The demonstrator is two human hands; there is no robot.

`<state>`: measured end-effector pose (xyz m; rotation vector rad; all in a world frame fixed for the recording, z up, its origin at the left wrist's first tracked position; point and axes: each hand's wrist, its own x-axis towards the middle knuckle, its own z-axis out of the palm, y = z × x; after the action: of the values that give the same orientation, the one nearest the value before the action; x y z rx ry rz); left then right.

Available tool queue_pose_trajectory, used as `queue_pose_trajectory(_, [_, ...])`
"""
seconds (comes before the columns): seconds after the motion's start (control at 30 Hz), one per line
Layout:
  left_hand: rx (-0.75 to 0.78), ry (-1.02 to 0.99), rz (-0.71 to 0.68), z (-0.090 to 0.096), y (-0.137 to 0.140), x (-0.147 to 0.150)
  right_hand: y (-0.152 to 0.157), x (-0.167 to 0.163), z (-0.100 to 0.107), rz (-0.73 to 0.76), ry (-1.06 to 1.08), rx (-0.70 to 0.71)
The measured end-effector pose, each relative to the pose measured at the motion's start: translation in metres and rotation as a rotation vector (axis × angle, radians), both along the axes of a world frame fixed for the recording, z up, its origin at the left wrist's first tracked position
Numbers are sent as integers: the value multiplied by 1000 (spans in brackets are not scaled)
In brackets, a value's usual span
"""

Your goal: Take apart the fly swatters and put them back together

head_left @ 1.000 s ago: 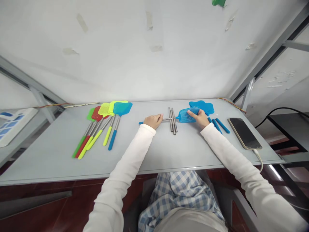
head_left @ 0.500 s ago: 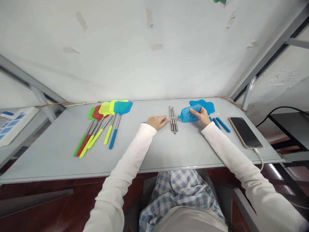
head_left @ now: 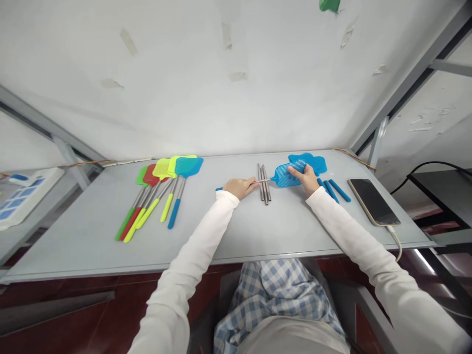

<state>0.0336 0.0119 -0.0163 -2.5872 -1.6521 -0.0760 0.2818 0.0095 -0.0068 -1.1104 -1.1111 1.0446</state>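
A blue fly swatter (head_left: 283,177) lies crosswise between my hands, its mesh head to the right. My left hand (head_left: 239,188) is closed around its metal rod, and a blue handle end pokes out on that hand's left. With thumb and fingers, my right hand (head_left: 307,178) grips the mesh head. Beneath the rod lie several loose metal tubes (head_left: 266,194) on the table. Blue swatter heads (head_left: 317,163) rest behind my right hand, and blue handle grips (head_left: 339,191) lie just right of it.
Assembled swatters (head_left: 155,196) in green, red, yellow and blue lie in a group on the left of the grey table (head_left: 236,241). A phone (head_left: 373,201) with a white cable sits at the right. Behind the table rises a white wall (head_left: 177,98); metal posts stand at both sides.
The camera view has shifted slightly. Both hands keep their grip on the blue fly swatter, which has hardly moved; a bit more of its blue handle shows left of my left hand.
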Motion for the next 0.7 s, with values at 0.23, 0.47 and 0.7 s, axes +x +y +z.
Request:
queue_pose_trajectory(0.23, [-25,-40,45,7,-6,0,-2,-3,0,33,12,-7])
queue_pose_trajectory(0.47, [-133,-426,86,21,-30,-25,-5,4,6,18,-119,138])
queue_pose_trajectory(0.7, [-108,-911,502,10,-43,-116,-17,14,-5,10,-524,196])
